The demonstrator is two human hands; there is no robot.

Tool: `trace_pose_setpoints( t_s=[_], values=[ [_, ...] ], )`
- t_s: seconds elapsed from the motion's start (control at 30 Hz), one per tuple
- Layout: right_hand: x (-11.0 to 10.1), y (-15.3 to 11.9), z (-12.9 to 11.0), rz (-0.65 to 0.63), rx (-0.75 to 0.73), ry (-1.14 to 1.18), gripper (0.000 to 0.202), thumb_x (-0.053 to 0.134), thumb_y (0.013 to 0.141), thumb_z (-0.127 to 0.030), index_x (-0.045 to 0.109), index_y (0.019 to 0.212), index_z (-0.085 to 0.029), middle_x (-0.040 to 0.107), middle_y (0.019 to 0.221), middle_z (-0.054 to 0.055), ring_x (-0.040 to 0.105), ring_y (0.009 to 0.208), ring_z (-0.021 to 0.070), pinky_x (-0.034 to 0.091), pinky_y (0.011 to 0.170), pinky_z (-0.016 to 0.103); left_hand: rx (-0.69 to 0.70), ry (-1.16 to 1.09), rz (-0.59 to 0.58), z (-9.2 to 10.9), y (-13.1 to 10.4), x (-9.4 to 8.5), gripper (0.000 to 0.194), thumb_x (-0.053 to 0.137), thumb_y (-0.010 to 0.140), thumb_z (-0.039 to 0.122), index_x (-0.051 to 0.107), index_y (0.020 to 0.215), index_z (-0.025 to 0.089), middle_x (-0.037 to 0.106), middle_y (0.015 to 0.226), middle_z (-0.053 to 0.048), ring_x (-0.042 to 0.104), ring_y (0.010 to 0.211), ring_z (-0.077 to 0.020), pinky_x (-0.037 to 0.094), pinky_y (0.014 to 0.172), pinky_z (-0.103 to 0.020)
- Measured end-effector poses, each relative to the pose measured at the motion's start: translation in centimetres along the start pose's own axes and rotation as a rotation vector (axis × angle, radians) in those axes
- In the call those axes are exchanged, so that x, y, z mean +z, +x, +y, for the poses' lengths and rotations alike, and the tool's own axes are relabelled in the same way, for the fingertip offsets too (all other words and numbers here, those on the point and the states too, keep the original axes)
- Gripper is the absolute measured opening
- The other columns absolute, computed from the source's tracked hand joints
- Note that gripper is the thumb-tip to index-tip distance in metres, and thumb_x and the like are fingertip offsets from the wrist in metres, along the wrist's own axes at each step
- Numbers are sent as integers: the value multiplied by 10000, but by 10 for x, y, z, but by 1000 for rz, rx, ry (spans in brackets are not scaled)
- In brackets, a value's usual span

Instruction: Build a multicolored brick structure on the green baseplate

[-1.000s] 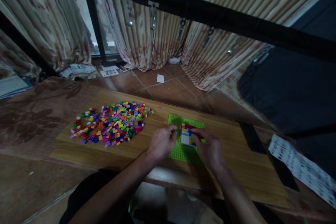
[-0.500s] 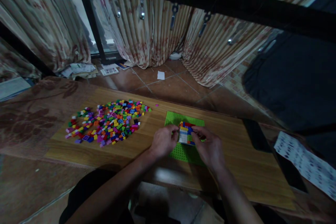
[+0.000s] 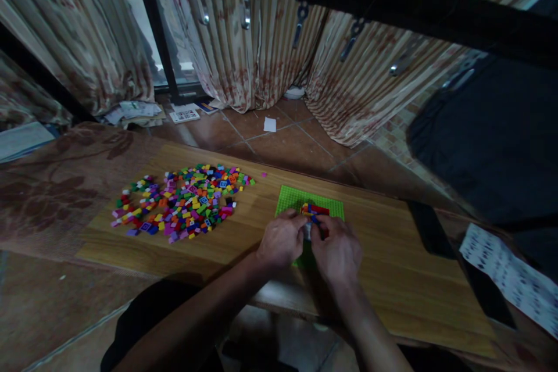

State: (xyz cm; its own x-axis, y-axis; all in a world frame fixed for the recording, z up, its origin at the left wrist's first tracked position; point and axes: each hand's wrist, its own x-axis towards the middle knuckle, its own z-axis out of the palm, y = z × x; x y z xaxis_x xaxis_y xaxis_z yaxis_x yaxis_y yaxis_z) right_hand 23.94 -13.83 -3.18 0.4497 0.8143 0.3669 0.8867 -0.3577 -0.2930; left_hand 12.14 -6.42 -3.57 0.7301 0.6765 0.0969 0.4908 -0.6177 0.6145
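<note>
Both hands are over a green baseplate [image 3: 290, 196] that lies on the wooden board. Between them is a small multicoloured block build [image 3: 321, 210], with red, yellow, blue and white parts showing. My left hand [image 3: 283, 238] has its fingers closed against the build's left side. From the right, my right hand [image 3: 337, 247] grips the build with bent fingers at its near side. The fingers hide most of the build, and I cannot tell whether it rests on the baseplate or is held just above it.
A wide pile of loose toy bricks [image 3: 183, 203] covers the left part of the wooden board [image 3: 405, 279]. One pink brick [image 3: 264, 174] lies apart near the far edge. A black flat object [image 3: 429, 229] and a printed sheet [image 3: 508, 273] are at the right end.
My right hand has shifted inward and nearer to the left, now covering more of the build. Both hands' fingers have come closer together. The view has shifted slightly.
</note>
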Motion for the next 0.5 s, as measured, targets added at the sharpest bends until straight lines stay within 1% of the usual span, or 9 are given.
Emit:
trace_pose_setpoints(
  t_s=[0.13,0.3,0.4,0.5],
  values=[
    [-1,-3,2,-17,-8,-2,199,544,865,-331,687,916,-202,697,844,71,582,809,242,418,722,349,46,11,6,-2,1,4,308,418,877,140,652,1068,201,616,930,-59,599,884,-186,510,808,-285],
    [-2,-4,9,6,-32,30,256,510,884,-372,700,912,-202,696,862,89,591,819,240,427,725,348,49,4,15,-2,0,5,322,417,897,161,636,1129,208,612,960,-63,591,899,-184,506,826,-286],
    [-4,-5,14,5,-21,95,274,488,892,-363,707,922,-202,698,878,86,604,821,230,445,738,343,42,7,11,-1,-1,5,315,402,920,192,635,1131,212,610,951,-61,592,889,-184,508,826,-291],
    [-8,-5,19,15,-15,163,280,460,899,-319,708,938,-195,700,905,91,616,844,229,464,771,351,33,7,12,0,-1,5,312,407,925,204,628,1145,218,612,975,-60,593,901,-182,507,836,-290]
  ],
)
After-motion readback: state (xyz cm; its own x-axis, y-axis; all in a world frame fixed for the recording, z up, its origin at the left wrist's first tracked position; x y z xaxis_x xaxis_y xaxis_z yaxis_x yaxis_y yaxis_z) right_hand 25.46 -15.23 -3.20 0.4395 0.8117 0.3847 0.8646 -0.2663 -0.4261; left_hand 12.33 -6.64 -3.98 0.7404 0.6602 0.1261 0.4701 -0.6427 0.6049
